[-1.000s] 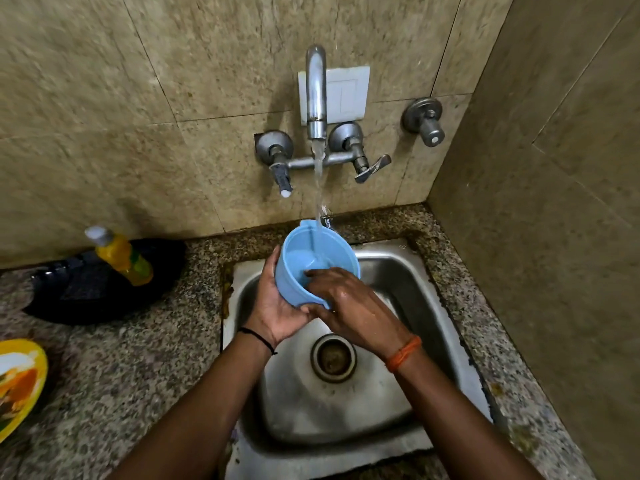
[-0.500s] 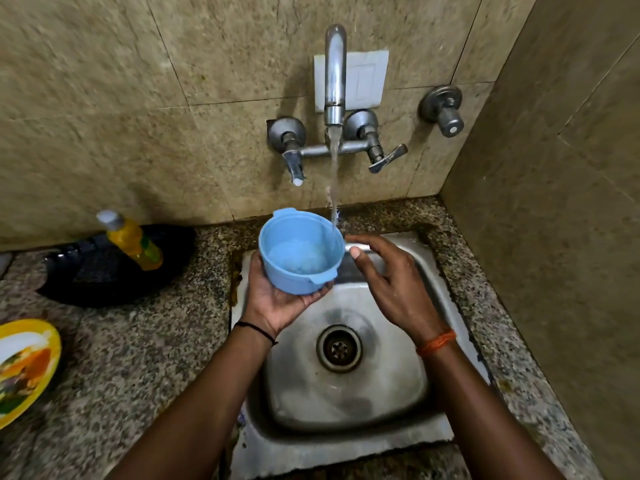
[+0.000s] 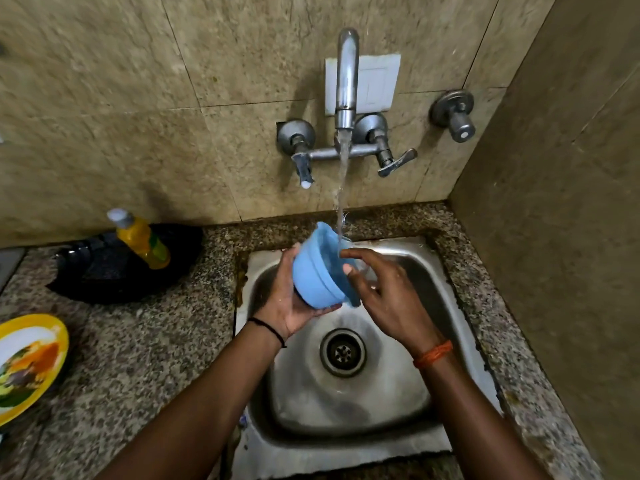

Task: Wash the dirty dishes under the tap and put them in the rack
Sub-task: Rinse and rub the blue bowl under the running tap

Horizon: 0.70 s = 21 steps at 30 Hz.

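The left hand (image 3: 289,299) cups the blue bowl (image 3: 320,271) from below, fingers curled round its base, tilting it over the sink (image 3: 446,296) under the tap (image 3: 346,77). The right hand (image 3: 388,292) has its fingers spread loosely, thumb touching the bowl's rim.

The side wall (image 3: 561,237) hems the sink (image 3: 446,271) on the right; the tap (image 3: 346,81) overhangs its back; a black pan (image 3: 114,282), yellow bottle (image 3: 142,240) and plate (image 3: 31,362) crowd the left desk (image 3: 145,358); the basin front lies open.
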Each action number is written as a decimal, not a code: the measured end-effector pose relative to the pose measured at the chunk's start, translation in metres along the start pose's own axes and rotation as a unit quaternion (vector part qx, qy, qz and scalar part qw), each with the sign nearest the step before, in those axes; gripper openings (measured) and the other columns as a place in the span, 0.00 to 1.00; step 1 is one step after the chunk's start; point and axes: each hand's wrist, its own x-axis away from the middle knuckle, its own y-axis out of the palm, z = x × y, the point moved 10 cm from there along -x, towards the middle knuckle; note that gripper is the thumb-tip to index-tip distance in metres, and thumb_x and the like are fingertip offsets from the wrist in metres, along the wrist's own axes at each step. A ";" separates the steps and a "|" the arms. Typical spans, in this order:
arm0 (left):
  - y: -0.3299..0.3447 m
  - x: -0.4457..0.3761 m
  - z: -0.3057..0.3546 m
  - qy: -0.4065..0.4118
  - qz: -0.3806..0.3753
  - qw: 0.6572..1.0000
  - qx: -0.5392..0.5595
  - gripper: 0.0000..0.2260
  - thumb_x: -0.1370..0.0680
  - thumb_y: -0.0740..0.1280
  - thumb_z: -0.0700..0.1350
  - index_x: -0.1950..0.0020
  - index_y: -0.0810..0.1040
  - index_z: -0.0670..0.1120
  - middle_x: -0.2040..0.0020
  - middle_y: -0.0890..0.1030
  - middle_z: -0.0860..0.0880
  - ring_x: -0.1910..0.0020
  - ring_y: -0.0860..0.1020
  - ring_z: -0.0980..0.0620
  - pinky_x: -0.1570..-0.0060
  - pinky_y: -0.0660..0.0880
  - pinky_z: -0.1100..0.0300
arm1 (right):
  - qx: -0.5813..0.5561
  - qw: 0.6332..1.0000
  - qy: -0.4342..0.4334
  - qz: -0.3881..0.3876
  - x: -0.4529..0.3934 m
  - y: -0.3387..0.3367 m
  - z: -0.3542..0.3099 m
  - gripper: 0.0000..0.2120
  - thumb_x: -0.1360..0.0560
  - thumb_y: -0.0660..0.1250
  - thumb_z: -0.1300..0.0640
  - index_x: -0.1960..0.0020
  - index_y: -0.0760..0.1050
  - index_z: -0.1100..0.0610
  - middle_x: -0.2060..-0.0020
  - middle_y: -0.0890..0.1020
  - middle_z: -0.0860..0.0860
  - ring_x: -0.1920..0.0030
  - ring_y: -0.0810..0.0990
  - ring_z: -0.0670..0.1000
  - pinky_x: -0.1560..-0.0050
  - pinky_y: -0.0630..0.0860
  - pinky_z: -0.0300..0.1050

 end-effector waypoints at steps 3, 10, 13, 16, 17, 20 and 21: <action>-0.013 0.004 0.022 0.092 0.117 0.961 -0.234 0.22 0.30 0.70 0.60 0.40 0.78 0.53 0.46 0.83 0.47 0.50 0.81 0.47 0.47 0.76 0.49 | -0.135 0.988 0.076 -0.021 0.001 0.016 0.020 0.15 0.20 0.62 0.50 0.35 0.72 0.51 0.41 0.80 0.45 0.40 0.78 0.41 0.41 0.75 0.39; 0.034 0.024 0.070 0.314 0.194 0.658 -0.657 0.47 0.38 0.78 0.59 0.26 0.60 0.46 0.31 0.68 0.45 0.32 0.67 0.45 0.33 0.66 0.52 | -0.386 0.871 0.301 0.046 0.013 0.042 0.075 0.13 0.21 0.60 0.62 0.37 0.76 0.57 0.47 0.83 0.55 0.49 0.81 0.52 0.55 0.79 0.41; 0.064 0.025 0.071 0.346 0.169 0.566 -0.729 0.51 0.40 0.77 0.63 0.25 0.57 0.44 0.31 0.67 0.45 0.32 0.65 0.45 0.34 0.63 0.54 | -0.299 0.890 0.320 0.129 0.015 0.025 0.091 0.16 0.23 0.62 0.65 0.36 0.74 0.59 0.49 0.81 0.48 0.44 0.78 0.51 0.47 0.73 0.41; 0.075 0.021 0.077 0.349 0.170 0.530 -0.754 0.53 0.40 0.76 0.62 0.24 0.55 0.44 0.31 0.68 0.45 0.33 0.66 0.45 0.34 0.63 0.55 | -0.261 0.889 0.317 0.201 0.007 0.001 0.088 0.23 0.21 0.63 0.63 0.28 0.66 0.60 0.37 0.74 0.50 0.35 0.72 0.50 0.38 0.69 0.41; 0.077 0.020 0.078 0.347 0.169 0.524 -0.759 0.53 0.40 0.76 0.62 0.24 0.54 0.44 0.31 0.68 0.45 0.33 0.66 0.45 0.34 0.62 0.56 | -0.274 0.885 0.303 0.223 -0.001 -0.010 0.085 0.24 0.21 0.64 0.62 0.27 0.64 0.60 0.35 0.74 0.53 0.34 0.72 0.51 0.36 0.68 0.43; 0.079 0.017 0.081 0.340 0.165 0.514 -0.770 0.55 0.40 0.76 0.63 0.23 0.52 0.44 0.30 0.67 0.45 0.32 0.65 0.45 0.33 0.61 0.55 | -0.322 0.877 0.245 0.261 -0.035 -0.040 0.067 0.25 0.22 0.66 0.58 0.27 0.64 0.62 0.42 0.76 0.53 0.40 0.75 0.50 0.34 0.71 0.47; 0.079 0.016 0.082 0.338 0.164 0.513 -0.772 0.55 0.40 0.76 0.63 0.23 0.52 0.44 0.31 0.67 0.45 0.33 0.65 0.45 0.33 0.61 0.55 | -0.321 0.881 0.231 0.260 -0.048 -0.049 0.062 0.25 0.22 0.67 0.55 0.28 0.65 0.62 0.44 0.77 0.52 0.42 0.76 0.50 0.35 0.73 0.49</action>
